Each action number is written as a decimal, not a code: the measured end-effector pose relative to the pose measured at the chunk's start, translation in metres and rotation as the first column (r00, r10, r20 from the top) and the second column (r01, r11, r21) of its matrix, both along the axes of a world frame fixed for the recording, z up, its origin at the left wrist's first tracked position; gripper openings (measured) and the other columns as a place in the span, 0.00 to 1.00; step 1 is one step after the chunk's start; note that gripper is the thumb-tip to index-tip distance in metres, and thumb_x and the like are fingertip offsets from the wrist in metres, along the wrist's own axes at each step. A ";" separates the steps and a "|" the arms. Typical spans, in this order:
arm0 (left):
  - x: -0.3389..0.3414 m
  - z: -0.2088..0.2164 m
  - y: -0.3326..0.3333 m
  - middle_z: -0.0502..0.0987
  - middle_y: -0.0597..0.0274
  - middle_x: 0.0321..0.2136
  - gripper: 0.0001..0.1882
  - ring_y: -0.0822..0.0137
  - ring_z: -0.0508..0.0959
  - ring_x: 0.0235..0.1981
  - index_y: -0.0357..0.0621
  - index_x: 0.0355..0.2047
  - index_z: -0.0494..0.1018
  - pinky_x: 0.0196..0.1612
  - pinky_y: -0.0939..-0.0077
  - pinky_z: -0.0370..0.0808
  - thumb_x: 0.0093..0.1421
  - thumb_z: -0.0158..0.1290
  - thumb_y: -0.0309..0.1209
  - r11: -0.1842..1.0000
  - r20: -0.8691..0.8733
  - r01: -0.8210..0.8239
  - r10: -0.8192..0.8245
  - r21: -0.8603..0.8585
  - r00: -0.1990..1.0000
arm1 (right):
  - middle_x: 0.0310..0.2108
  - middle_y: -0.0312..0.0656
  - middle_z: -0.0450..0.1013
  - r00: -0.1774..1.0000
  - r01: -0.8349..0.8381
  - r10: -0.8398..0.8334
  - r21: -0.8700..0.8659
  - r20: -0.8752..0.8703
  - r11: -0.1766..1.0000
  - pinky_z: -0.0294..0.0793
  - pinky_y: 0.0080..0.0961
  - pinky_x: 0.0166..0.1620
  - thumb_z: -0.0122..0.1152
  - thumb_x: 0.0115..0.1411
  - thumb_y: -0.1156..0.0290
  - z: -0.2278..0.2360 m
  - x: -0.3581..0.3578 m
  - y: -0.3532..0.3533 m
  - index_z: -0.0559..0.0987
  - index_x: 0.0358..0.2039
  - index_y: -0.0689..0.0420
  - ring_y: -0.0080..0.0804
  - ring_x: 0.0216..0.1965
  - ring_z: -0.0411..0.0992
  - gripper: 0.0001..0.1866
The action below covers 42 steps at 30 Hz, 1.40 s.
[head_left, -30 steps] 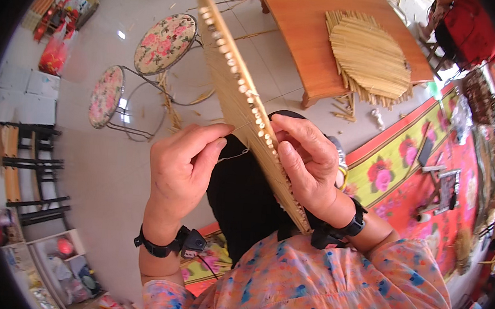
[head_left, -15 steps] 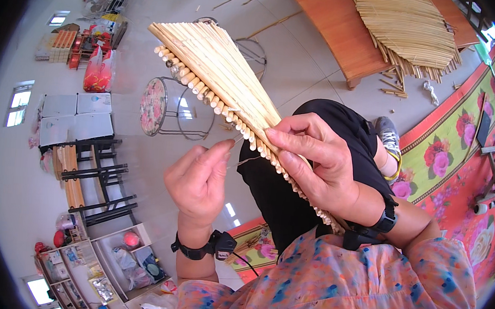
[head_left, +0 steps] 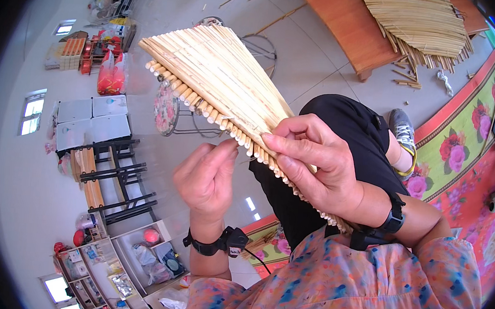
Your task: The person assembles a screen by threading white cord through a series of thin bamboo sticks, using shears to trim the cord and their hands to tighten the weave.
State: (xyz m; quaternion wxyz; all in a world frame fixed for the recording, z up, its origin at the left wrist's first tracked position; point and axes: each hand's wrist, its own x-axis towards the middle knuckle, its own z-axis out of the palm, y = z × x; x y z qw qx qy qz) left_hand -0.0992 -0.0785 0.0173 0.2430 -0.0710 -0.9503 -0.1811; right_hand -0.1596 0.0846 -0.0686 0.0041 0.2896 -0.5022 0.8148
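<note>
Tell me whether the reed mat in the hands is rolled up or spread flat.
Spread flat: the reed mat fans out as one layer of side-by-side stalks, gripped by the right hand.

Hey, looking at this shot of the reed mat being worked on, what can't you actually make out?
Head view only:
- Reed mat: its lower end is hidden behind the right hand and sleeve.
- Any thread at the left hand: too thin to see.
- Woven mat on the wooden bench: cut off by the top edge.

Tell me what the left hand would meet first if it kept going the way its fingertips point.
The left hand has pinched fingertips aimed up and to the right, at the near row of reed ends on the reed mat that the right hand grips. It would likely meet those ends first, though depth is hard to judge.
</note>
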 end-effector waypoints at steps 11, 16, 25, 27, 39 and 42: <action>0.001 0.006 0.001 0.74 0.58 0.21 0.06 0.68 0.73 0.20 0.35 0.33 0.76 0.24 0.79 0.67 0.54 0.57 0.17 0.996 0.089 -0.017 0.009 0.088 0.996 | 0.38 0.41 0.70 1.000 0.021 -0.021 0.046 -0.014 0.999 0.73 0.20 0.34 0.61 0.55 0.82 0.004 0.005 0.000 0.80 0.48 0.55 0.27 0.33 0.71 0.19; 0.019 0.000 -0.007 0.77 0.59 0.25 0.04 0.72 0.74 0.24 0.33 0.31 0.75 0.28 0.82 0.69 0.55 0.57 0.17 0.970 0.108 -0.130 0.110 0.204 0.988 | 0.37 0.43 0.71 0.992 0.084 -0.071 0.132 -0.099 0.988 0.75 0.22 0.34 0.61 0.53 0.82 0.006 0.012 -0.005 0.80 0.49 0.56 0.31 0.33 0.71 0.21; 0.041 -0.002 -0.017 0.79 0.55 0.40 0.06 0.70 0.78 0.39 0.33 0.39 0.75 0.47 0.75 0.74 0.62 0.53 0.20 0.932 0.132 -0.139 0.099 0.334 0.986 | 0.40 0.46 0.70 0.995 0.030 -0.016 0.148 -0.097 0.989 0.75 0.23 0.34 0.62 0.50 0.82 0.008 0.017 -0.003 0.80 0.48 0.59 0.35 0.35 0.70 0.21; 0.036 -0.002 -0.011 0.79 0.57 0.35 0.04 0.72 0.76 0.33 0.34 0.35 0.75 0.40 0.78 0.72 0.59 0.55 0.19 0.934 0.115 -0.191 0.163 0.301 0.980 | 0.40 0.47 0.69 0.997 0.010 0.001 0.138 -0.079 0.990 0.75 0.23 0.34 0.62 0.50 0.82 0.008 0.015 -0.001 0.80 0.48 0.59 0.35 0.35 0.70 0.21; 0.013 0.025 0.006 0.78 0.58 0.22 0.04 0.72 0.75 0.18 0.37 0.30 0.74 0.23 0.81 0.69 0.54 0.55 0.18 0.978 0.248 -0.194 0.170 0.073 0.954 | 0.36 0.45 0.71 0.989 0.079 -0.061 0.135 -0.132 0.988 0.75 0.28 0.35 0.65 0.48 0.73 0.014 0.002 0.004 0.79 0.44 0.61 0.38 0.33 0.70 0.20; 0.008 0.028 0.008 0.78 0.59 0.22 0.04 0.73 0.75 0.19 0.37 0.32 0.74 0.24 0.80 0.71 0.55 0.56 0.19 0.968 0.317 -0.223 0.176 0.118 0.932 | 0.32 0.45 0.72 0.956 0.200 -0.132 0.250 -0.263 0.947 0.76 0.27 0.31 0.68 0.49 0.68 0.027 -0.003 0.006 0.77 0.41 0.65 0.38 0.27 0.71 0.20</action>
